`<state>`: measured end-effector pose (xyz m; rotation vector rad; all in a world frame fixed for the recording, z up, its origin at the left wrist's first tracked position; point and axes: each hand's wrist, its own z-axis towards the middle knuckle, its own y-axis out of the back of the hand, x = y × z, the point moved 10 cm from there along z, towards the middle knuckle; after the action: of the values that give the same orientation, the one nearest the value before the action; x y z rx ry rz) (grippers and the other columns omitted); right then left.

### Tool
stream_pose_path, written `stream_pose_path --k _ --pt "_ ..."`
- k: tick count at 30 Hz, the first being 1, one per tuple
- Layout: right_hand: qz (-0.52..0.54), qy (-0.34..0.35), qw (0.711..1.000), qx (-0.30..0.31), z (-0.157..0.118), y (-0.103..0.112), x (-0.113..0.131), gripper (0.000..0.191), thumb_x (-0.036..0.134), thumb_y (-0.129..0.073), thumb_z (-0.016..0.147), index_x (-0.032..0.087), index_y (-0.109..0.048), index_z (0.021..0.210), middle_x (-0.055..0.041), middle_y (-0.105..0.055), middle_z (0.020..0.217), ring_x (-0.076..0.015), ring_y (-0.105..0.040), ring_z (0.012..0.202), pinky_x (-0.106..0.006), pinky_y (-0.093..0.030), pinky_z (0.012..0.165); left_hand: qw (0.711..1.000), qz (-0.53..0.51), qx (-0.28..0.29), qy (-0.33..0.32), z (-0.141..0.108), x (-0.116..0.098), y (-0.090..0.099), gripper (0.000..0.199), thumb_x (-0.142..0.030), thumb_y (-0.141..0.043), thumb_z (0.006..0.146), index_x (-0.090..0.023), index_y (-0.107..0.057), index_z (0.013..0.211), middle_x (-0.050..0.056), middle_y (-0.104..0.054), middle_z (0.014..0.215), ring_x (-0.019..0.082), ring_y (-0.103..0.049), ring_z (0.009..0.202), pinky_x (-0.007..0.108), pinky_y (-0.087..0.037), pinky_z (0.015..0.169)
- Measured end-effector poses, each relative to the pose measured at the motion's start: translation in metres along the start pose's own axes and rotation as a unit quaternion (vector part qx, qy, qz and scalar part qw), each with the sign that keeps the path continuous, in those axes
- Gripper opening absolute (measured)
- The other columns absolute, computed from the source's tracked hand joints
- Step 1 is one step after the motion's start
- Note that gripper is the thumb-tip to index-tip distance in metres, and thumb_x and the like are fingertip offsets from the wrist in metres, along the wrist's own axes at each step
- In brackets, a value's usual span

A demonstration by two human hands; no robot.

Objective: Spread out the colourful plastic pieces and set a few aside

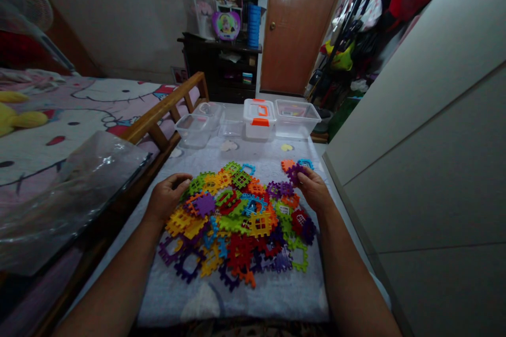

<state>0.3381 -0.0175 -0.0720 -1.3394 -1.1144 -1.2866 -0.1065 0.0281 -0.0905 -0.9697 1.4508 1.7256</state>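
While my right hand (314, 191) pinches a purple lattice tile (294, 174) between thumb and fingertips, my left hand (168, 197) sits half curled at the left edge of the pile, nothing visible in its fingers. Pile of interlocking plastic tiles (233, 226) lies between both hands, mixed colours, on a grey blanket (237, 303). Orange and blue tiles (296, 164) sit just beyond my right hand, near the blanket's right edge. Two flat pale shapes (229, 145) lie further up the blanket.

Far end of the surface: transparent plastic boxes (296, 118) on both sides of a white box with orange handle (259, 118). Left: wooden bed rail (166, 108), cartoon-cat bedding (98, 100), yellow plush toy (19, 110), crumpled plastic sheet (67, 200). Straight ahead: dark wooden cabinet (219, 66) with clutter on top, brown door (296, 26). Right: cream wardrobe panel (415, 142), hanging clothes (379, 16). Pedestal fan (23, 0) top left.
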Motion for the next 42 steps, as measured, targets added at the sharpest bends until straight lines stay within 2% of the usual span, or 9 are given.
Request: stream_pose_path --k 2,4,8,11,16,20,25,33,42 --pt "-0.070 0.001 0.997 -0.017 0.002 0.007 -0.004 0.040 0.041 -0.069 0.076 0.024 -0.057 0.110 0.0040 -0.060 0.075 -0.0140 -0.055 0.064 -0.028 -0.047 0.062 1.000 -0.001 0.000 -0.001 0.000 0.000 0.000 0.039 -0.051 -0.063 0.072 -0.019 -0.072 0.092 0.008 -0.076 0.098 0.027 -0.069 0.098 0.038 -0.052 0.097" --pt "-0.137 0.011 0.990 -0.028 0.003 0.010 -0.005 0.039 0.038 -0.068 0.075 0.023 -0.056 0.108 0.0058 -0.057 0.072 -0.0134 -0.052 0.062 -0.027 -0.044 0.060 1.000 0.001 -0.002 -0.003 0.001 -0.001 0.000 0.039 -0.052 -0.063 0.071 -0.019 -0.072 0.091 0.008 -0.076 0.098 0.027 -0.069 0.098 0.038 -0.052 0.098" --pt "-0.230 0.032 0.973 0.011 0.004 0.001 -0.007 0.026 0.038 -0.062 0.076 0.021 -0.059 0.096 0.0009 -0.062 0.082 -0.0166 -0.057 0.073 -0.029 -0.047 0.067 1.000 0.010 -0.003 -0.006 0.000 -0.001 0.001 0.039 -0.051 -0.063 0.072 -0.020 -0.073 0.091 0.007 -0.076 0.098 0.026 -0.070 0.096 0.037 -0.053 0.096" --pt "-0.283 0.038 0.957 0.042 0.004 -0.005 -0.009 0.025 0.035 -0.059 0.079 0.020 -0.063 0.099 -0.0021 -0.066 0.090 -0.0184 -0.060 0.079 -0.033 -0.049 0.074 1.000 0.008 -0.001 -0.006 0.001 0.001 0.001 0.038 -0.050 -0.063 0.073 -0.020 -0.073 0.093 0.007 -0.075 0.098 0.026 -0.070 0.097 0.035 -0.053 0.095" --pt "-0.374 0.101 0.921 0.034 0.003 -0.008 0.000 0.021 0.027 -0.060 0.081 0.021 -0.069 0.099 -0.0064 -0.066 0.103 -0.0211 -0.061 0.095 -0.038 -0.047 0.090 1.000 0.002 0.001 -0.002 0.001 0.005 0.000 0.038 -0.050 -0.064 0.073 -0.019 -0.073 0.094 0.007 -0.075 0.099 0.026 -0.070 0.097 0.036 -0.054 0.095" --pt "-0.399 0.130 0.906 0.055 0.000 -0.015 0.007 0.017 0.025 -0.059 0.084 0.022 -0.070 0.097 -0.0069 -0.065 0.104 -0.0221 -0.060 0.100 -0.039 -0.046 0.093 1.000 0.001 0.003 0.002 0.001 0.004 0.000 0.040 -0.051 -0.064 0.073 -0.019 -0.073 0.095 0.008 -0.075 0.100 0.026 -0.069 0.098 0.035 -0.054 0.094" --pt "-0.394 0.110 0.908 0.091 -0.003 -0.016 0.006 0.020 0.028 -0.062 0.084 0.021 -0.070 0.101 -0.0072 -0.069 0.106 -0.0230 -0.062 0.101 -0.041 -0.046 0.094 1.000 0.001 -0.003 -0.002 0.000 0.000 0.001 0.039 -0.050 -0.064 0.072 -0.019 -0.074 0.093 0.007 -0.076 0.098 0.025 -0.070 0.096 0.033 -0.055 0.092" --pt "-0.420 0.067 0.893 0.146 -0.006 -0.015 -0.010 0.065 0.031 -0.078 0.069 0.024 -0.059 0.131 -0.0110 -0.057 0.136 -0.0294 -0.052 0.128 -0.048 -0.039 0.110 1.000 0.003 -0.001 -0.004 0.001 0.003 0.000 0.039 -0.050 -0.063 0.073 -0.018 -0.073 0.095 0.007 -0.075 0.099 0.025 -0.070 0.096 0.035 -0.054 0.093" --pt "-0.464 0.081 0.869 0.154 -0.007 -0.019 -0.011 0.061 0.030 -0.072 0.074 0.024 -0.058 0.133 -0.0103 -0.055 0.136 -0.0296 -0.048 0.130 -0.049 -0.035 0.114 1.000 0.004 0.003 -0.006 0.001 0.005 0.000 0.038 -0.049 -0.062 0.075 -0.019 -0.073 0.095 0.007 -0.075 0.099 0.025 -0.069 0.097 0.035 -0.053 0.094"
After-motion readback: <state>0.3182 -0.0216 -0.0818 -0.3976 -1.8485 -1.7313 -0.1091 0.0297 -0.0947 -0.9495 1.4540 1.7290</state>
